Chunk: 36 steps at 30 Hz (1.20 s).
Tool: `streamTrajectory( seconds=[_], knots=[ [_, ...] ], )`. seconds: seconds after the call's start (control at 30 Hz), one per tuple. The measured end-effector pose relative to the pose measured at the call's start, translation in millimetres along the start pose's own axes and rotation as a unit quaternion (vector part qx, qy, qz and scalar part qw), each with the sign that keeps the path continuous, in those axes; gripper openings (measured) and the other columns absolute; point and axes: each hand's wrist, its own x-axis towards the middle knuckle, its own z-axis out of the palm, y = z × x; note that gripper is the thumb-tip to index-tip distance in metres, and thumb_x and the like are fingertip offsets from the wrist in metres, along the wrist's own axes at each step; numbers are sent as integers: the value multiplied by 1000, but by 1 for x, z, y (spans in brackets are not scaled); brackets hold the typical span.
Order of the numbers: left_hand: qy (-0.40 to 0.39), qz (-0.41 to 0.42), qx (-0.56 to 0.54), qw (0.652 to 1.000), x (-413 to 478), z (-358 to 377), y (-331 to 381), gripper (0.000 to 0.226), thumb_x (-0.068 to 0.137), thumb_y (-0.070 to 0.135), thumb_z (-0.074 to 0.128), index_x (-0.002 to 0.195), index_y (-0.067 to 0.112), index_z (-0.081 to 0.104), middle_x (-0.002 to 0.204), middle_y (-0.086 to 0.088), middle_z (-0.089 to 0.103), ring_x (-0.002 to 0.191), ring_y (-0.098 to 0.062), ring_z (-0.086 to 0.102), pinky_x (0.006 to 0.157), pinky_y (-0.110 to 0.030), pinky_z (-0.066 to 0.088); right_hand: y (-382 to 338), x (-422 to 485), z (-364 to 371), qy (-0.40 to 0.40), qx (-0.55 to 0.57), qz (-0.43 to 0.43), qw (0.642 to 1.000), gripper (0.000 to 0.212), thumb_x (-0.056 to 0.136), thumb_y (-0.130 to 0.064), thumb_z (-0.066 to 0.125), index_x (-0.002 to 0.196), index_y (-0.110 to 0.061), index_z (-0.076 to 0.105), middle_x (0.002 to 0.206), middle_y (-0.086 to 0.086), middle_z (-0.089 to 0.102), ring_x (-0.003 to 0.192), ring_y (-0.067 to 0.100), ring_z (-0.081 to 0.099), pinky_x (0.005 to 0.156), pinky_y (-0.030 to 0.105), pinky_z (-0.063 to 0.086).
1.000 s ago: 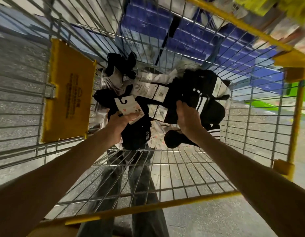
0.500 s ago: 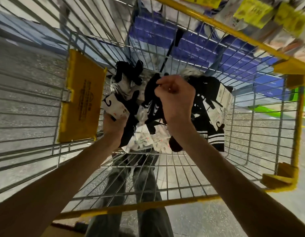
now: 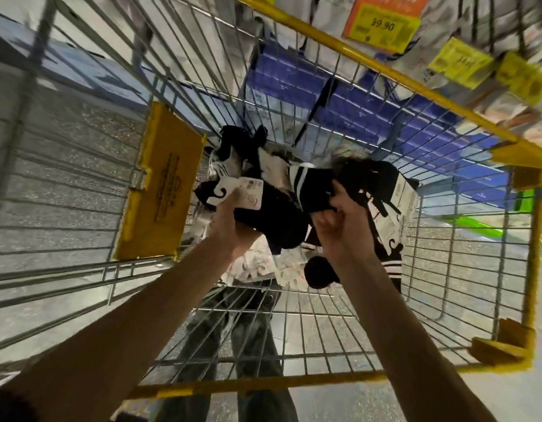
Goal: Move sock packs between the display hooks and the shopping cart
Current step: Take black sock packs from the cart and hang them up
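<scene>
1. Position: both lifted packs hang just above the pile (image 3: 257,266), inside the shopping cart (image 3: 385,68), directly ahead of you and below its yellow rim.
2. Left hand (image 3: 230,220): your fingers curl round the carded pack (image 3: 242,194), gripping it just under its white header. The printed hook mark faces you.
3. Right hand (image 3: 344,229): your fingers are closed tight on the striped pack (image 3: 312,187), a black bundle with white bands.
4. Long axis: the carded pack runs from its header at upper left down to lower right, toward your right hand. The two packs touch where they cross, and the line between them cannot be told there.
5. Direction of the display: the hung goods (image 3: 504,109) and price tags (image 3: 382,22) lie beyond the far rim, up and to your right. No bare hook is clear enough to pick out. By judgement, your right hand is the nearer one to that side, so the striped pack has the shorter way.
6. Count, hands: two, each holding one pack.
7. Count, packs lifted: two.
8. Count, packs left in the pile: several, black and white and tangled together, so there is no exact figure.
9. Count, price tags legible as tags: three, one reading 39.90.
10. Other: one yellow flap (image 3: 160,184) on the left wall, and your legs (image 3: 251,345) show through the wire.
</scene>
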Motion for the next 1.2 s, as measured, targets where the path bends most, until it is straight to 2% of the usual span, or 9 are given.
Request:
streamTrajectory(
  seconds=[0.17, 0.4, 0.5, 0.67, 0.77, 0.87, 0.97, 1.1, 1.2],
  knots=[
    [8, 11, 44, 999, 14, 5, 11, 62, 87, 56, 60, 131, 12, 59, 125, -13, 67, 115, -30, 64, 90, -43, 54, 13, -10, -13, -26, -54, 95, 994, 31, 88, 11, 31, 73, -14, 44, 47, -8, 16, 35, 4, 20, 43, 18, 27],
    [100, 71, 277, 953, 10, 2, -18, 51, 97, 20, 53, 142, 26, 30, 115, -7, 62, 92, -21, 63, 67, -35, 55, 21, -21, -12, -161, 43, 157, 973, 45, 78, 6, 41, 122, 0, 50, 55, -4, 15, 35, 4, 28, 50, 19, 25],
    [43, 79, 251, 964, -1, -3, -19, 68, 92, 51, 55, 149, 44, 19, 126, -7, 61, 107, -27, 64, 67, -37, 56, 29, -23, -9, -183, 62, 168, 967, 47, 77, 4, 45, 124, -1, 47, 47, -6, 23, 37, 6, 26, 51, 20, 25],
    [-60, 65, 241, 966, -10, 5, -15, 94, 79, 89, 13, 137, 28, 56, 128, -5, 66, 119, -21, 62, 101, -47, 49, 36, -28, -10, -159, 64, 143, 975, 33, 80, 3, 39, 101, 0, 65, 49, -5, 15, 40, 8, 20, 51, 18, 28],
    [-44, 110, 303, 946, -10, 12, -17, 119, 53, 100, 41, 148, 27, 39, 142, -5, 55, 123, -15, 58, 88, -26, 53, 39, -32, -12, -155, 89, 160, 971, 33, 79, 5, 43, 104, 0, 63, 59, -1, 11, 38, 6, 24, 51, 19, 29],
    [-44, 133, 269, 953, -13, 15, -22, 118, 50, 85, 66, 145, 21, 39, 134, -6, 58, 108, -11, 62, 70, -16, 54, 36, -22, -21, -144, 49, 174, 973, 27, 78, 5, 46, 101, -6, 56, 61, -1, 15, 38, 5, 29, 48, 19, 31],
    [9, 251, 303, 919, -3, 6, -17, 67, 81, 42, 73, 132, 16, 39, 117, -1, 59, 101, -11, 62, 80, -33, 55, 26, 3, -41, 1, -203, 144, 969, 21, 84, 0, 50, 101, -9, 59, 65, 0, 43, 47, 10, 42, 47, 24, 39],
    [53, 326, 396, 857, 8, -12, 0, 71, 92, 19, 68, 149, 21, 25, 134, -8, 54, 118, -17, 58, 88, -31, 55, -6, 34, -82, 202, -657, -103, 719, 48, 84, -17, 63, 130, -19, 49, 121, 9, 50, 103, 25, 55, 88, 41, 51],
    [44, 341, 430, 835, 9, -9, 3, 68, 94, 8, 64, 148, 14, 24, 121, 9, 54, 99, 17, 57, 78, -9, 51, -39, 60, -96, 211, -765, -204, 574, 72, 81, -14, 64, 146, -24, 33, 147, 18, 26, 133, 35, 29, 109, 47, 30]
  ],
)
